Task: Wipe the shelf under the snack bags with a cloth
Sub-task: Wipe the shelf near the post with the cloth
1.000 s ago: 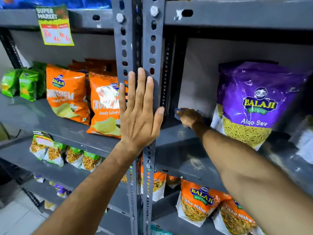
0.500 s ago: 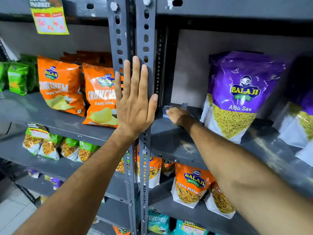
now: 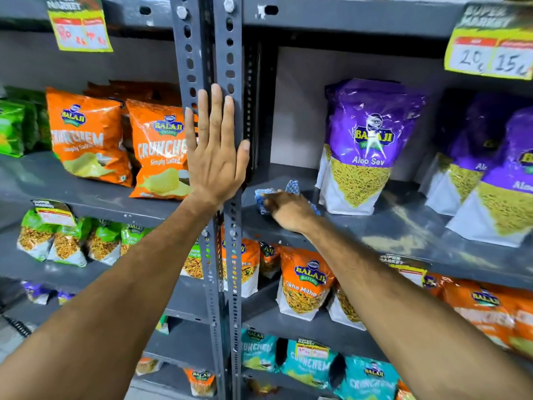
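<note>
My right hand (image 3: 288, 210) presses a blue-and-white checked cloth (image 3: 264, 197) onto the grey shelf (image 3: 403, 226), at its left end beside the upright post. Just right of the hand stands a purple Aloo Sev bag (image 3: 366, 145); more purple bags (image 3: 496, 180) stand further right. Dusty smears lie on the shelf in front of the bags. My left hand (image 3: 215, 157) rests flat and open against the grey perforated post (image 3: 227, 67), fingers pointing up.
Orange Crunchem bags (image 3: 157, 151) and green bags (image 3: 13, 128) stand on the left bay's shelf. Lower shelves hold orange Tikha Mitha bags (image 3: 302, 281) and teal bags (image 3: 314, 368). Yellow price tags (image 3: 490, 50) hang from the shelf above.
My right hand with the cloth has slid from the shelf's back left corner toward the front edge. My left hand stays flat on the post. The view has shifted right.
</note>
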`<state>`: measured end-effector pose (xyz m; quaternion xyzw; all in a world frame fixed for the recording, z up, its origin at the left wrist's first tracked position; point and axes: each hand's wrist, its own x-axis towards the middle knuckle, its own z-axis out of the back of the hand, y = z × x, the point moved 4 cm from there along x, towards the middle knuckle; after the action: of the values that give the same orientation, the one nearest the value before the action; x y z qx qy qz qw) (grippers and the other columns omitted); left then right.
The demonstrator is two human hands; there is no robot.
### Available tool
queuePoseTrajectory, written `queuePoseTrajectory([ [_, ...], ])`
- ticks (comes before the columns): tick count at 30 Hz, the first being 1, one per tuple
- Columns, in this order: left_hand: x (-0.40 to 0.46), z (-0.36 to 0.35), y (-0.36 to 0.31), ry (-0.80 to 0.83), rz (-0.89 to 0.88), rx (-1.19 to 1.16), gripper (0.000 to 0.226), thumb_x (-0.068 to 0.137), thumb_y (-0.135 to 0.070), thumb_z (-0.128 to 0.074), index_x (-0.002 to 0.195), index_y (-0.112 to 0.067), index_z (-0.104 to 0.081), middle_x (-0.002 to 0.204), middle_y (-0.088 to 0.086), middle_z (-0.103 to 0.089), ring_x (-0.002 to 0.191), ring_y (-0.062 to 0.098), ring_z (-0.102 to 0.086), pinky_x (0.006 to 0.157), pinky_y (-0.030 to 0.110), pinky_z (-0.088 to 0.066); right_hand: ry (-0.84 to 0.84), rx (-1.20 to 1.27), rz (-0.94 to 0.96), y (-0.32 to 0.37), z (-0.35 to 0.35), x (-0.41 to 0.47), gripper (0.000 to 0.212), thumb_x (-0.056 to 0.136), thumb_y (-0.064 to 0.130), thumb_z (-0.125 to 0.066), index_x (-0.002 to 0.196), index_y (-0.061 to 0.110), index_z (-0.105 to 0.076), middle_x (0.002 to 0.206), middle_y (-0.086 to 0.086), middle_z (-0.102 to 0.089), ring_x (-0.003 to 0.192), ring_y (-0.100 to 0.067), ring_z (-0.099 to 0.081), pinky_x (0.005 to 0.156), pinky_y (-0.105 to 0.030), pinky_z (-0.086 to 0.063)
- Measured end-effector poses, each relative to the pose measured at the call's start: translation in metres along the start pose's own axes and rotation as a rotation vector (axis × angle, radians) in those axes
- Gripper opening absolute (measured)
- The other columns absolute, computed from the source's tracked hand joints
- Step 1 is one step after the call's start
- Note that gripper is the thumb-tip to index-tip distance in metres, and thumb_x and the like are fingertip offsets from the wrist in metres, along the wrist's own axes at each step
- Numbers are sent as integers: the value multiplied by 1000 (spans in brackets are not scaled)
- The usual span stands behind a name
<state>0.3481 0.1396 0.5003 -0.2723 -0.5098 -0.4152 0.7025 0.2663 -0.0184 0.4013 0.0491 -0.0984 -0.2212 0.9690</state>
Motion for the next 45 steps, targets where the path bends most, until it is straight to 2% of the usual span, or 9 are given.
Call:
queuePoseTrajectory([
  [3,0,1,-1,12,4,-8,66,107,-37,-31,160,-1,-17,167,25,-19,156,42,-15,126,60,-13,-37,45,-4,-2,-1,-16,34,103,32,-41,124,15,-62,120,-16,-67,100,-35,-65,84,-40,-53],
  [6,0,2,-1,22,10,-10,66,107,-37,-31,160,-2,-17,167,25,-19,156,42,-14,126,60,-12,-73,78,-26,-4,-3,-31,32,103,35,-43,117,14,-64,107,-18,-71,86,-35,-66,70,-35,-49],
  [11,-1,1,-1,6,8,-14,66,106,-37,-32,160,-1,-18,167,25,-19,156,42,-14,125,61,-14,-77,228,-78,-14,7,-24,32,105,41,-40,110,21,-64,102,-17,-70,92,-37,-66,70,-35,-45],
  [14,-1,-1,-1,-30,8,-24,66,106,-36,-33,160,0,-21,166,25,-21,156,42,-16,125,62,-16,-144,297,-112,-24,20,7,35,106,40,-36,110,21,-65,106,-16,-69,97,-34,-64,78,-38,-48],
  [18,-1,-7,1,-68,-3,-37,66,105,-37,-33,159,0,-24,166,25,-22,156,43,-16,124,62,-17,-67,278,-119,-35,10,70,24,104,16,-35,97,11,-57,111,-21,-65,106,-39,-61,92,-46,-47],
  [22,-4,-11,1,-91,-7,-54,66,104,-36,-36,157,0,-25,164,26,-25,155,44,-18,124,63,-17,-97,251,-182,-47,-3,119,35,103,23,-39,127,7,-59,133,-19,-59,124,-38,-54,106,-45,-41],
  [31,-3,-16,3,-95,0,-59,65,102,-35,-36,155,2,-28,162,29,-28,153,47,-21,122,66,-20,26,32,-242,-67,-32,191,40,88,21,-46,124,16,-62,133,-17,-60,123,-42,-55,108,-47,-44],
  [37,-4,-14,3,-85,3,-48,65,102,-35,-36,155,3,-29,162,30,-29,153,47,-22,123,64,-19,87,91,-205,-51,-35,178,60,95,51,-27,146,26,-46,152,-10,-45,138,-35,-41,117,-47,-29],
  [45,-4,-11,3,-58,9,-22,66,103,-36,-37,157,1,-28,163,28,-28,153,45,-21,124,63,-19,213,142,-32,-1,-17,103,46,108,40,-26,147,24,-45,156,-8,-38,144,-36,-33,118,-48,-21],
])
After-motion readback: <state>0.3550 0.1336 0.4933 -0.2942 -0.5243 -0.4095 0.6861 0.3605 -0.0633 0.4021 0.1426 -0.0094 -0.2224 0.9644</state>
